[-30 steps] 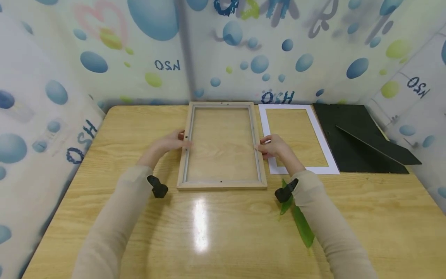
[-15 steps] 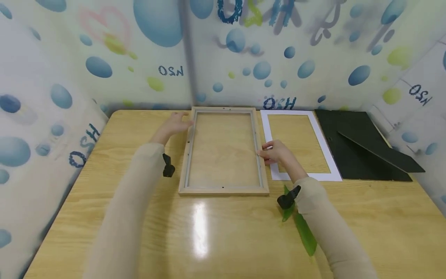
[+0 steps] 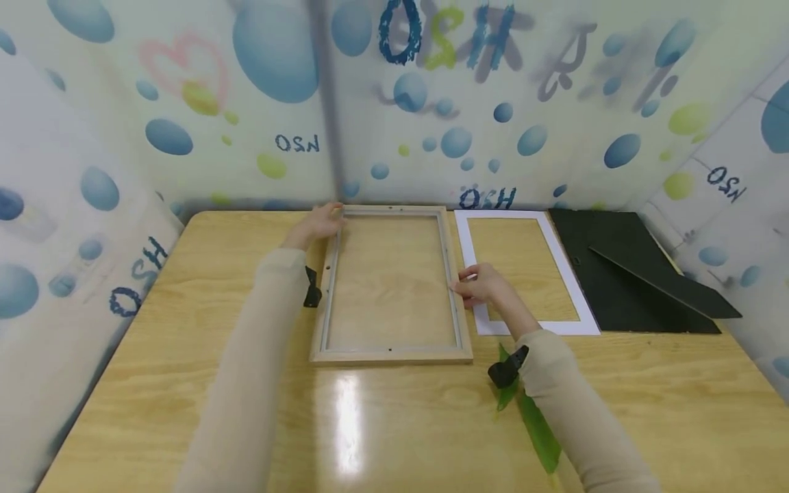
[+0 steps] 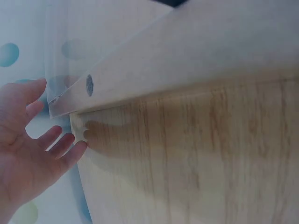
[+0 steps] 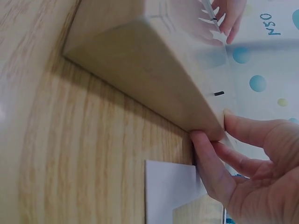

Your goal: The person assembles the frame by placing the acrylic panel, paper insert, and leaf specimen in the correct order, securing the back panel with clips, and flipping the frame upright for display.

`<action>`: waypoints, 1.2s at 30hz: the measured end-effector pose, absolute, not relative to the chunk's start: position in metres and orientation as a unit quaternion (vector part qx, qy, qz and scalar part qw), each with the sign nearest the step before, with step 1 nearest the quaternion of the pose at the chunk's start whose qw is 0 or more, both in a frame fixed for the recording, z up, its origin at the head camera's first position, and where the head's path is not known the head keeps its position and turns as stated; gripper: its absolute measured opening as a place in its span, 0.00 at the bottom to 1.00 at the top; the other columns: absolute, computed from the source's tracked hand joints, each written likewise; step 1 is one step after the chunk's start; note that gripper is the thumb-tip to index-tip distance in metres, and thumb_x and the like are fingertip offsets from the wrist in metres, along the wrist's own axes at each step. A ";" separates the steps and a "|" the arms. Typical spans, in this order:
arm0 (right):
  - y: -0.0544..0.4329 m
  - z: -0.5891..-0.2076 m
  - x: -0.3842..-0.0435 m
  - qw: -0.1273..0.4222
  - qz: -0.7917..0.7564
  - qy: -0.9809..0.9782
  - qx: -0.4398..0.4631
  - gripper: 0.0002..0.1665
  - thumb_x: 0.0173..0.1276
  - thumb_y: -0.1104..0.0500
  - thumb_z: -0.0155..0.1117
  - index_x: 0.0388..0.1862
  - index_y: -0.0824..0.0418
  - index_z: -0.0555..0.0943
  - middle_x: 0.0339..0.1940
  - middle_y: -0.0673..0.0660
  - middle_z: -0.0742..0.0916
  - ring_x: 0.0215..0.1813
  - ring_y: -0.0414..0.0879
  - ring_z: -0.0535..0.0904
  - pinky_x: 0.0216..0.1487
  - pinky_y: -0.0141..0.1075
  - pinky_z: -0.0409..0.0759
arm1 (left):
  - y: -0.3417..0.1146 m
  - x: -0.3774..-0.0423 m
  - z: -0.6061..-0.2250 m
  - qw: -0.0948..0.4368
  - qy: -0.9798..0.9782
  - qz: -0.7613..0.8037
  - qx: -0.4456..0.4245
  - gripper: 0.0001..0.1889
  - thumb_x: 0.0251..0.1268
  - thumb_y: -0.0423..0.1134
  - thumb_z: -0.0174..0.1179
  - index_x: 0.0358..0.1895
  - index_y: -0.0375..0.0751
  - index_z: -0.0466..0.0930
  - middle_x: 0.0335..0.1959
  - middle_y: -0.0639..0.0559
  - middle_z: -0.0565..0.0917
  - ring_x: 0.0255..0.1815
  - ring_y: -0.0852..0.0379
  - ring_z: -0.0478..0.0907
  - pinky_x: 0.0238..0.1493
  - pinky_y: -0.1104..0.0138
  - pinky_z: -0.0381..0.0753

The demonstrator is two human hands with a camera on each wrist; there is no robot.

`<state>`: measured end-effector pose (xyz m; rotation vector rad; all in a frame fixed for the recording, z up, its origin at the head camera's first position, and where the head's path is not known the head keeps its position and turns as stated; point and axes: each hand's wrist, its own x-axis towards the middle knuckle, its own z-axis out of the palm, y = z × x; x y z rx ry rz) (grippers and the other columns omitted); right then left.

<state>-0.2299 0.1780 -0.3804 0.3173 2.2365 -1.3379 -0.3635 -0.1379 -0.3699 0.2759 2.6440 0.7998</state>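
A light wooden picture frame [image 3: 390,357] lies flat on the table, its inner edge lined with a pale rim and a clear sheet inside. At the frame's far left corner is my left hand [image 3: 320,222]; in the left wrist view the left hand [image 4: 32,154] shows spread, relaxed fingers beside that corner. My right hand [image 3: 483,284] pinches the frame's right side. In the right wrist view the right hand [image 5: 257,172] has its thumb on top and fingers against the outer wall of the frame [image 5: 140,74].
Right of the frame lies a white mat [image 3: 564,267] with a rectangular opening. Beyond it sits a black backing board [image 3: 585,229] with its stand flap [image 3: 672,281] raised. Green leaves [image 3: 541,431] lie partly under the right forearm. A patterned wall covering [image 3: 394,171] borders the table.
My left hand has slid from the middle of the frame's left side up to its far left corner. The right hand stays on the right side; the head view has tilted up slightly.
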 end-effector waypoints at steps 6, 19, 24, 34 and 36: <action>0.179 -0.381 -0.229 0.251 -0.491 0.826 0.116 0.30 0.65 0.60 0.58 0.62 0.71 0.62 0.43 0.59 0.75 0.34 0.41 0.76 0.37 0.32 0.83 | -0.134 -0.367 -0.373 0.175 0.940 0.274 0.102 0.27 0.71 0.44 0.41 0.70 0.40 0.51 0.70 0.29 0.47 0.71 0.33 0.44 0.68 0.43 0.51; 0.180 -0.385 -0.231 0.247 -0.496 0.825 0.115 0.30 0.65 0.60 0.58 0.62 0.72 0.63 0.42 0.58 0.74 0.32 0.40 0.76 0.38 0.32 0.83 | -0.127 -0.368 -0.379 0.154 0.944 0.271 0.107 0.23 0.71 0.43 0.41 0.66 0.39 0.57 0.67 0.30 0.55 0.68 0.36 0.50 0.66 0.45 0.57; 0.181 -0.386 -0.232 0.246 -0.488 0.830 0.108 0.30 0.65 0.60 0.58 0.62 0.71 0.63 0.42 0.59 0.75 0.33 0.39 0.76 0.38 0.32 0.83 | -0.126 -0.368 -0.383 0.151 0.949 0.253 0.116 0.23 0.71 0.43 0.41 0.66 0.38 0.58 0.67 0.33 0.59 0.69 0.37 0.47 0.68 0.46 0.54; 0.181 -0.385 -0.231 0.246 -0.478 0.837 0.099 0.31 0.65 0.59 0.58 0.63 0.71 0.63 0.46 0.61 0.76 0.36 0.42 0.76 0.38 0.33 0.83 | -0.137 -0.367 -0.377 0.188 0.925 0.289 0.158 0.27 0.70 0.39 0.41 0.69 0.35 0.51 0.70 0.34 0.53 0.70 0.37 0.50 0.69 0.48 0.54; 0.182 -0.384 -0.231 0.245 -0.482 0.835 0.099 0.31 0.65 0.60 0.58 0.63 0.71 0.62 0.45 0.61 0.76 0.35 0.41 0.76 0.38 0.33 0.83 | -0.141 -0.366 -0.375 0.205 0.918 0.302 0.158 0.31 0.68 0.37 0.44 0.71 0.34 0.45 0.71 0.33 0.48 0.71 0.37 0.49 0.69 0.48 0.54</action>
